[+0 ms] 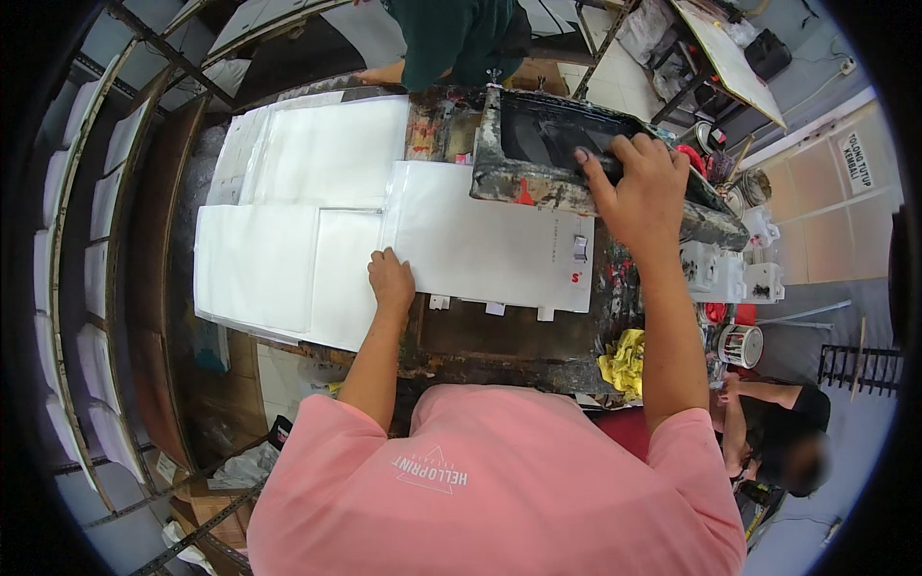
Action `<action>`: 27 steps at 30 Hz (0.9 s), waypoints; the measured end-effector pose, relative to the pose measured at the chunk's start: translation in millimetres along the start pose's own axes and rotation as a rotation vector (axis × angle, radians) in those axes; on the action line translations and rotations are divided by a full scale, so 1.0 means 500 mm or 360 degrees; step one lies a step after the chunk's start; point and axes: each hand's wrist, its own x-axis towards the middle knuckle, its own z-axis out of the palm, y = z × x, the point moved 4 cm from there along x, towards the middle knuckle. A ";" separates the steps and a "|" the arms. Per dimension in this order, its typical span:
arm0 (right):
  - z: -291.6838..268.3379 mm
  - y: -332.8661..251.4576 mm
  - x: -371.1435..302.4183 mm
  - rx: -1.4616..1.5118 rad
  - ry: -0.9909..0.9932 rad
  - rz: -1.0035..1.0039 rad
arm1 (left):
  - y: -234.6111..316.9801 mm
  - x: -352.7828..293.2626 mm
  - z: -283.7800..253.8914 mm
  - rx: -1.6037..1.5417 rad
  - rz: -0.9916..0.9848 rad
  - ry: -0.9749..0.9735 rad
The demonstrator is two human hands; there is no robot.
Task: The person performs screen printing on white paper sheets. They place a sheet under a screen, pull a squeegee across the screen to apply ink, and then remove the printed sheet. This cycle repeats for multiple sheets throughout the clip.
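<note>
A white paper sheet [480, 240] with small dark and red print near its right end lies on the stained worktable [480, 336]. At its near left corner, the curled fingers of my left hand [392, 280] are closed on the edge. A screen-printing frame [533, 192], crusted with paint, stands at the back right, overlapping the sheet in view. Reaching over its near side, my right hand [643, 187] is closed around a dark squeegee [600, 167] inside the frame; its fingers partly hide the grip. More white sheets [327, 144] lie overlapping on the left.
A yellow cloth [624, 365] and a paint can [740, 346] are at the right, near white containers [713, 269]. Shelving with paper stacks [96, 355] lines the left. One person [451, 43] stands beyond the table; another [778, 422] is low at the right.
</note>
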 end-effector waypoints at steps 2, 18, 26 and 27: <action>-0.005 0.009 0.022 0.0030 -0.0011 0.0027 | -0.011 -0.003 0.011 0.0025 -0.0013 -0.0187; -0.009 0.018 0.051 0.0161 0.0028 0.0077 | 0.089 0.068 -0.183 -0.1122 -0.0069 0.0068; 0.005 0.027 0.004 0.0087 0.0072 0.0028 | -0.023 0.160 -0.241 0.0461 0.0221 0.0936; 0.006 0.018 0.010 0.0133 0.0097 -0.0004 | -0.013 0.146 -0.181 -0.0156 0.0560 0.0893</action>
